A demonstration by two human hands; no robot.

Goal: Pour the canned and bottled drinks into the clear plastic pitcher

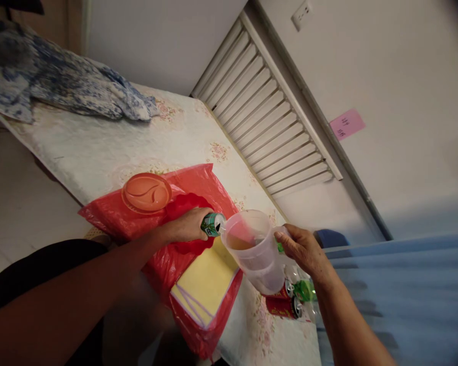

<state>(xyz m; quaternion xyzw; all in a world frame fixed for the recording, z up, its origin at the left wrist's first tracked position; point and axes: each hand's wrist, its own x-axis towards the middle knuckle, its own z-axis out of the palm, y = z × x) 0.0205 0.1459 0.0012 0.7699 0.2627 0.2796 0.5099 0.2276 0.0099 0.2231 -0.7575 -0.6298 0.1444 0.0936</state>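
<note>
My left hand (193,223) is closed around a green drink can (210,224), tilted with its opened top at the rim of a clear plastic pitcher (257,259). My right hand (299,249) grips the pitcher by its handle. Some brownish liquid shows inside the pitcher. Below the left hand lies a red scalloped dish (187,247), partly hidden by the hand and forearm. A folded yellow cloth (202,290) with a pale purple edge rests beside it on a red plastic bag (209,180).
An orange lid (147,192) sits on the bag's far left part. Red cans (284,307) and a clear bottle with green (304,291) stand near the pitcher. Blue-patterned fabric (87,91) lies across the tablecloth (191,132). A white radiator (267,112) and blue curtain (400,290) border the table.
</note>
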